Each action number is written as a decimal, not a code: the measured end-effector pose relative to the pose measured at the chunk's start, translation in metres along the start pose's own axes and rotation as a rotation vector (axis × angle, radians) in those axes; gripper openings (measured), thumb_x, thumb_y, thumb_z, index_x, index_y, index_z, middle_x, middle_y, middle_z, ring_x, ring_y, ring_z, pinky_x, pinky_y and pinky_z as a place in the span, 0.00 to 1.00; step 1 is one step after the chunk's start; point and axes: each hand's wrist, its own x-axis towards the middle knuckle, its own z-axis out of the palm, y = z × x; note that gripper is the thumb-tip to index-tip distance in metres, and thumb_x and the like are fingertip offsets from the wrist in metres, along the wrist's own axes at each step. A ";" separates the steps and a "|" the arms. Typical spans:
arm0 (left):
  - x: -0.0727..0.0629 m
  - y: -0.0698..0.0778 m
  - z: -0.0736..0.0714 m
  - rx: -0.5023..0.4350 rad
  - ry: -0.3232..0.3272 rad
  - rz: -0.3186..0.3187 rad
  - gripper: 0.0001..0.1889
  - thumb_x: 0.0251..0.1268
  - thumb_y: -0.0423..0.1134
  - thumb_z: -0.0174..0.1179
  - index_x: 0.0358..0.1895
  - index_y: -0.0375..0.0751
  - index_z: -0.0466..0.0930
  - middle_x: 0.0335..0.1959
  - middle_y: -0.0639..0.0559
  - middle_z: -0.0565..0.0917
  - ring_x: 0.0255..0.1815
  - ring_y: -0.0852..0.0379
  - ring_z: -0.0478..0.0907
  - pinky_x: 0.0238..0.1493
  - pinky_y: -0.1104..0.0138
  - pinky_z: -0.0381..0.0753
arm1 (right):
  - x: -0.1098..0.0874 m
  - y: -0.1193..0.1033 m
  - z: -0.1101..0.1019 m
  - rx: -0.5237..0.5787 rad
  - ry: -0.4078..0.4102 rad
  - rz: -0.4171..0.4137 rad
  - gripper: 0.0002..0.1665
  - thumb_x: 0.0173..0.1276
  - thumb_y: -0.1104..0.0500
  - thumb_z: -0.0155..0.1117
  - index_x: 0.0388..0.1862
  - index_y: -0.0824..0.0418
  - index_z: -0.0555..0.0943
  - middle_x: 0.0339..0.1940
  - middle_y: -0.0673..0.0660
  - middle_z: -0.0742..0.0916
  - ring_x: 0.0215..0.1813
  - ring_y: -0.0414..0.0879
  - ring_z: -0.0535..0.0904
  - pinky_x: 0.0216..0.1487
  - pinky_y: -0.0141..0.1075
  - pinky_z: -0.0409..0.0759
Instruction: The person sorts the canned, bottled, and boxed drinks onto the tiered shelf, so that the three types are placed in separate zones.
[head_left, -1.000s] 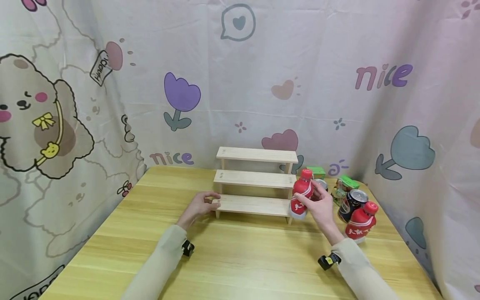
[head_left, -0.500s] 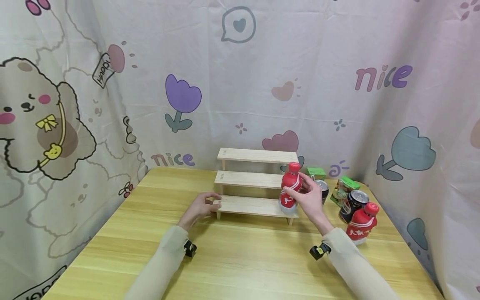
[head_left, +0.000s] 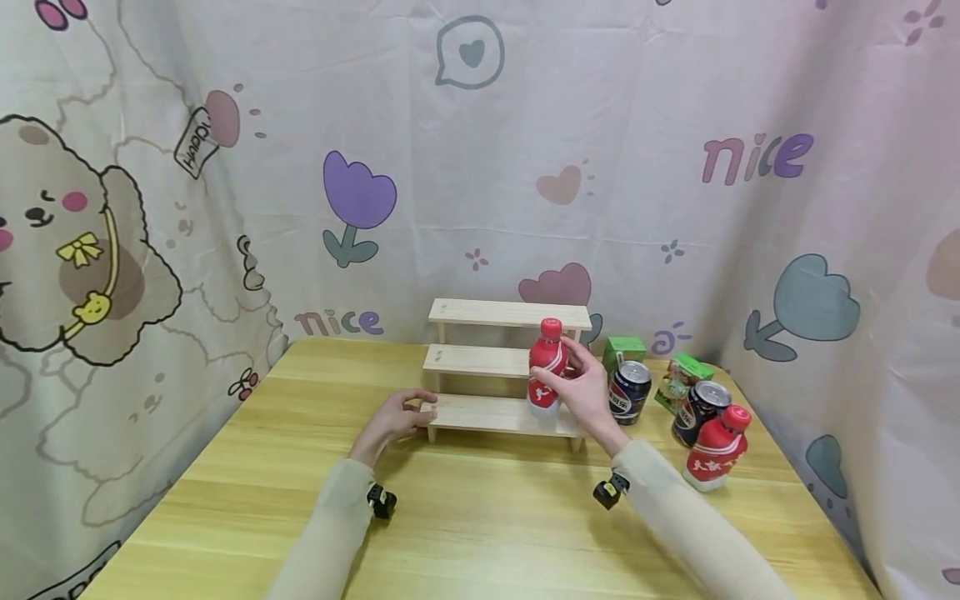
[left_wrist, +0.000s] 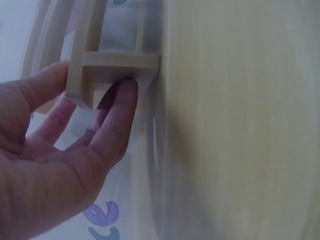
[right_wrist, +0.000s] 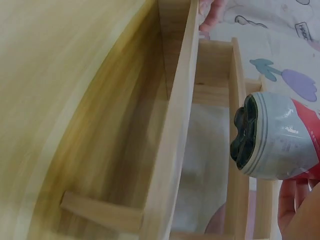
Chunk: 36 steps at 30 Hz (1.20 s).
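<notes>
My right hand [head_left: 586, 387] grips a red bottle [head_left: 548, 358] with a red cap and a white lower part, upright over the right half of the bottom step. The right wrist view shows the bottle's dark, lobed base [right_wrist: 245, 132] hanging above the step's board. A three-step wooden rack [head_left: 480, 412] stands on the table. At its left end, my left hand [head_left: 395, 419] holds the bottom step. In the left wrist view the thumb [left_wrist: 50, 82] lies on the board and the curled fingers [left_wrist: 120, 115] reach under it against the leg.
To the rack's right stand a dark can [head_left: 628, 393], a second dark can [head_left: 701, 414] and another red bottle [head_left: 716, 450]. Two green boxes [head_left: 682, 379] stand behind them. A patterned cloth [head_left: 480, 208] hangs behind the wooden table [head_left: 480, 533].
My right hand has carried the red bottle left, from the rack's right end to over the bottom step, uncovering the nearer dark can. My left hand keeps its place at the rack.
</notes>
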 end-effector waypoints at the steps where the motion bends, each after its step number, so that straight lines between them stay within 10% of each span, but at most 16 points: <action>1: 0.000 -0.001 0.000 -0.007 -0.007 0.006 0.18 0.62 0.34 0.66 0.55 0.37 0.79 0.40 0.42 0.80 0.37 0.54 0.78 0.40 0.63 0.84 | 0.001 -0.002 0.002 0.008 -0.001 -0.006 0.40 0.57 0.61 0.76 0.68 0.62 0.71 0.55 0.65 0.85 0.42 0.38 0.81 0.43 0.28 0.82; 9: 0.002 -0.005 -0.004 -0.085 -0.074 0.014 0.21 0.64 0.33 0.64 0.59 0.34 0.75 0.54 0.33 0.79 0.46 0.50 0.81 0.53 0.55 0.84 | 0.015 -0.006 0.012 0.040 0.015 -0.028 0.41 0.57 0.52 0.77 0.69 0.52 0.72 0.55 0.58 0.86 0.48 0.43 0.81 0.48 0.30 0.81; 36: 0.003 -0.016 -0.004 -0.297 -0.079 -0.058 0.21 0.63 0.33 0.66 0.60 0.43 0.78 0.60 0.39 0.73 0.50 0.50 0.77 0.52 0.54 0.84 | 0.081 -0.033 0.049 0.017 -0.003 -0.135 0.42 0.58 0.47 0.76 0.70 0.49 0.70 0.55 0.58 0.85 0.53 0.51 0.81 0.56 0.45 0.82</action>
